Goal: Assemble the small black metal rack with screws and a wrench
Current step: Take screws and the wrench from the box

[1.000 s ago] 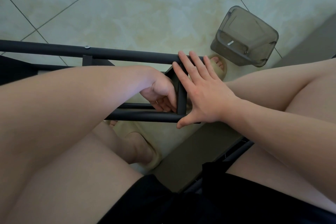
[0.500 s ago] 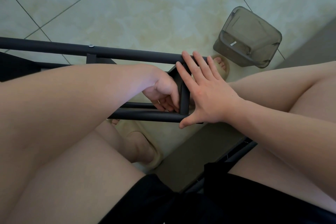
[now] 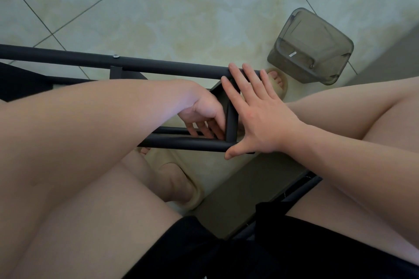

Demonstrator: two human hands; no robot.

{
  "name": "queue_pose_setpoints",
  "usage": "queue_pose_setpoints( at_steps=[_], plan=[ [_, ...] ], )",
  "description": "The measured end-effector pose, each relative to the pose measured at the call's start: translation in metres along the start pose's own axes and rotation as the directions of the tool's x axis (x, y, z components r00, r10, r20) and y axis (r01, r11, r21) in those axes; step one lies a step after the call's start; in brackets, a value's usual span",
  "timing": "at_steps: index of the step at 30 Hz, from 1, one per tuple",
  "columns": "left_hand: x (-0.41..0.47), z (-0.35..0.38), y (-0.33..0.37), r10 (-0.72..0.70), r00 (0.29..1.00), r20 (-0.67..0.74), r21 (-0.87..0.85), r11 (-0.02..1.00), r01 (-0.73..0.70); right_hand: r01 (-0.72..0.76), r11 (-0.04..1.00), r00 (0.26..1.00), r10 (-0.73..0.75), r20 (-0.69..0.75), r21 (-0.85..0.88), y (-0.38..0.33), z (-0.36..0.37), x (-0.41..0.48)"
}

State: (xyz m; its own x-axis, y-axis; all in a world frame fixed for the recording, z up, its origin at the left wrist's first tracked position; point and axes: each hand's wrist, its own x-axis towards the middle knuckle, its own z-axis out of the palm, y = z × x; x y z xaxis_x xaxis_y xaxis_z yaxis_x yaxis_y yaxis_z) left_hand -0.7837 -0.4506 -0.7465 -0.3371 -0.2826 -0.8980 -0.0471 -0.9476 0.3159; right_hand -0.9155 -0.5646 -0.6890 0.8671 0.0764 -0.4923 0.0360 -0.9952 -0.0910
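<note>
the black metal rack [image 3: 172, 67] lies on its side across the person's knees, above the pale tiled floor [image 3: 204, 7], its long top tube running left to right with a small silver screw [image 3: 115, 56] showing on it. the right hand [image 3: 256, 115] is spread flat and open, fingers together, pressed against the rack's end frame — thumb down by the lower tube. the left hand [image 3: 204, 115] reaches inside the frame, fingers curled around something by the short upright bar; what they hold is hidden. a smoky clear plastic container [image 3: 317, 45] sits on the floor to the right, well apart — beige slippers on both feet
</note>
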Motion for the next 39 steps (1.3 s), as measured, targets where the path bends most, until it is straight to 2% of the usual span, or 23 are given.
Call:
queue_pose_setpoints(
  at_steps=[3,11,16,24,30,39],
  plan=[
    [0.0029,0.0023,0.0005,0.026,0.998,-0.050,0.020,0.999,-0.025,-0.001,1.000,1.000,0.001,0.001,0.002,0.0001,-0.0002,-0.0002],
    [-0.0006,-0.0004,0.0030,0.022,1.000,0.018,0.042,0.999,-0.023,0.001,1.000,1.000,-0.001,-0.004,-0.003,0.0004,0.0008,0.0002],
    [0.0046,0.0003,-0.0004,0.031,0.999,-0.033,0.009,0.999,-0.031,0.004,1.000,1.000,-0.004,-0.008,-0.002,0.0008,0.0014,0.0004],
    [0.0023,-0.0027,0.0012,0.030,0.998,0.054,-0.004,1.000,-0.030,0.004,1.000,1.000,-0.004,-0.009,0.006,0.0012,0.0009,0.0003],
    [0.0080,0.0002,-0.0021,0.029,1.000,-0.003,-0.015,0.999,-0.029,0.004,1.000,1.000,-0.004,-0.007,0.010,0.0010,0.0009,-0.0001],
    [0.0059,-0.0022,-0.0019,0.033,0.997,0.066,-0.035,0.999,-0.030,0.007,1.000,1.000,-0.007,-0.015,0.003,0.0007,0.0017,0.0000]
  ],
)
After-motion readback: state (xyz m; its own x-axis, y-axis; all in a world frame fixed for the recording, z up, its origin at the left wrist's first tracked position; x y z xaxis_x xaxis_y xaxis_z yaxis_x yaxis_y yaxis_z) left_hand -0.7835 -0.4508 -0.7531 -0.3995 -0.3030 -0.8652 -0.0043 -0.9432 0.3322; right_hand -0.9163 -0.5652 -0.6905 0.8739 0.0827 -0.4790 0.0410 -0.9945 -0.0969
